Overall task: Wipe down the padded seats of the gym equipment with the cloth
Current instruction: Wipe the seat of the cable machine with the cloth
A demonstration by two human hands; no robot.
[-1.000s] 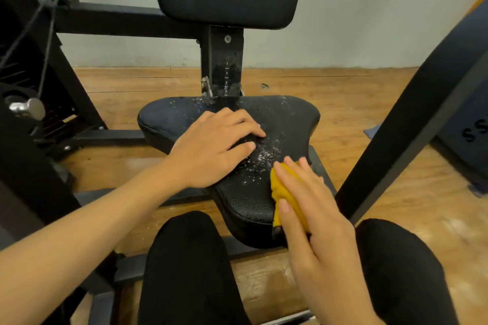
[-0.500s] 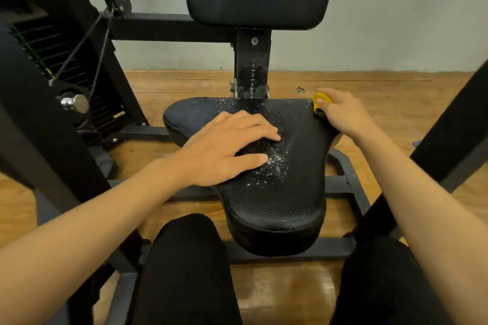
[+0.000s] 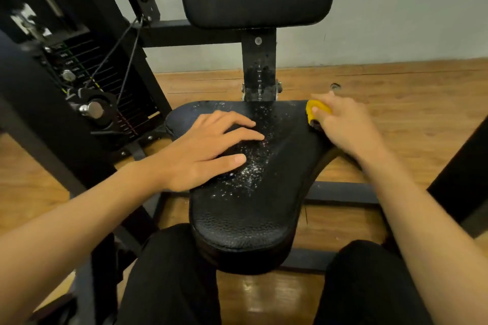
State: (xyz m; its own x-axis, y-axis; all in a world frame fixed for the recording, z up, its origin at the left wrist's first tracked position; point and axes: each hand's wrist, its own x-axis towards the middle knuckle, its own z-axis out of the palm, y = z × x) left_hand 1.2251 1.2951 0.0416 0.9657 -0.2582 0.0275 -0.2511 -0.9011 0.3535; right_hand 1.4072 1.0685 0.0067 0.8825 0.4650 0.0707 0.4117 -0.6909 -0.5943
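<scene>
At the seat's [image 3: 245, 208] far right corner, the right hand [image 3: 346, 126] clamps the soft, light yellow cloth [image 3: 315, 111], best held bunched, while the left hand [image 3: 206, 153] lies flat, fingers spread.

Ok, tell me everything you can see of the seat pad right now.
The seat is black, pebbled, leather-look padding, wide at the back and narrowing toward the camera. White specks or droplets cover its middle. The left hand lies flat on it; the right hand presses a yellow cloth on its far right corner.
</scene>
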